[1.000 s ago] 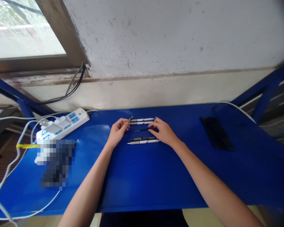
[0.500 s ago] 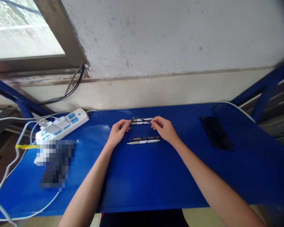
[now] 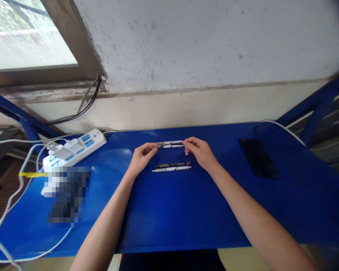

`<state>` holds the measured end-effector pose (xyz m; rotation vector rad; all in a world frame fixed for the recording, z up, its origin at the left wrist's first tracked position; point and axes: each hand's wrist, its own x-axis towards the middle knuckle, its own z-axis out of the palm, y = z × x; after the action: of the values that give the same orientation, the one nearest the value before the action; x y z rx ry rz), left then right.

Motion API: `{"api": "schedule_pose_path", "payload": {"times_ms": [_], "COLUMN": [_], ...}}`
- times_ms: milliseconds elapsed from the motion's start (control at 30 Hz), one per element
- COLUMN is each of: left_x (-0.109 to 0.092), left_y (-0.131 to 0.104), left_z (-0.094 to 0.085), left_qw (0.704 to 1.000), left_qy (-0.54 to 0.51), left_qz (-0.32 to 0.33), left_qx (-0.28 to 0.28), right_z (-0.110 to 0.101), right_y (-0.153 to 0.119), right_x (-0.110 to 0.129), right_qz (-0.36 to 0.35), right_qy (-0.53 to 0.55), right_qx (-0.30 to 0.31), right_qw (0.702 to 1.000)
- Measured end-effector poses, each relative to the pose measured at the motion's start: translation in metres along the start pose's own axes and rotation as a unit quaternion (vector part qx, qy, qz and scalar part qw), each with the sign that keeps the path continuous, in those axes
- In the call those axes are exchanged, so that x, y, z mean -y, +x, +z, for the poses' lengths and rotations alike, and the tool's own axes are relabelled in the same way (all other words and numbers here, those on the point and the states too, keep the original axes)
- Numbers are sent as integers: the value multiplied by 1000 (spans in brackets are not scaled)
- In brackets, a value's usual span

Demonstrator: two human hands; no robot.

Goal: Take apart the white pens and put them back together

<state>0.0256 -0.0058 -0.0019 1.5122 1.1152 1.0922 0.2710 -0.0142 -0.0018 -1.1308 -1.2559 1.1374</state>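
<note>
Two white-and-grey pens (image 3: 172, 144) lie side by side near the back of the blue table, between my hands. My left hand (image 3: 142, 157) is closed, with thumb and fingers pinched at the grey left end of the pens. At their right end, the fingertips of my right hand (image 3: 197, 150) are pinched together. Which of the two pens each hand grips is hard to make out. Nearer to me, a dark pen (image 3: 173, 165) and a white pen (image 3: 172, 169) rest parallel, their tips pointing left, untouched by either hand.
On the left stands a white power strip (image 3: 94, 137) with plugged-in chargers and white cables (image 3: 25, 162). A blurred dark object (image 3: 69, 195) lies in front of it. To the right is a black phone (image 3: 258, 158). The wall (image 3: 186, 109) borders the table's back edge.
The thin dark piece that crossed over the white pens from my right hand no longer shows there. My right hand has shifted slightly right, and the left hand's dark piece is no longer distinct.
</note>
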Motion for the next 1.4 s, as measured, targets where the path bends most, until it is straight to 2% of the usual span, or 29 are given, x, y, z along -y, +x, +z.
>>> {"api": "schedule_pose_path", "payload": {"times_ms": [133, 233, 400, 500, 600, 667, 733, 800, 867, 967, 1133, 1233, 1300, 1400], "left_x": [1, 0, -5, -5, -5, -4, -2, -1, 1, 3, 5, 5, 5, 5], "left_y": [0, 0, -1, -1, -2, -1, -1, 0, 0, 2, 4, 4, 4, 4], "left_z": [0, 0, 0, 1, 1, 1, 1, 1, 0, -1, -2, -1, -1, -1], "left_qw": [1000, 1000, 996, 993, 992, 995, 997, 999, 1000, 1000, 997, 997, 997, 997], "left_qy": [0, 9, 81, 106, 109, 94, 67, 38, 15, -20, -69, -77, -73, -65], "left_qz": [13, 8, 29, 40, 35, 28, 19, 8, -3, -15, -10, -2, 2, 7], "left_qx": [8, 4, 28, 44, 43, 34, 22, 14, 9, -6, -30, -32, -35, -46], "right_z": [2, 5, 11, 16, 18, 15, 9, 1, -7, -15, -22, -23, -21, -14], "right_y": [1, 0, -6, -11, -12, -11, -8, -4, 0, 2, 3, 5, 7, 8], "right_x": [1, 0, 0, 3, 6, 6, 5, 2, -5, -18, -31, -27, -22, -16], "right_qz": [45, 39, -11, -77, -142, -160, -173, -179, -171, -141, -104, -101, -97, -64], "right_qy": [114, 100, -89, -195, -258, -286, -320, -361, -407, -463, -509, -475, -388, -181], "right_qx": [11, 32, 75, 109, 112, 71, -13, -112, -176, -186, -194, -188, -179, -127], "right_qw": [992, 994, 993, 972, 949, 942, 931, 908, 880, 855, 832, 854, 899, 973]}}
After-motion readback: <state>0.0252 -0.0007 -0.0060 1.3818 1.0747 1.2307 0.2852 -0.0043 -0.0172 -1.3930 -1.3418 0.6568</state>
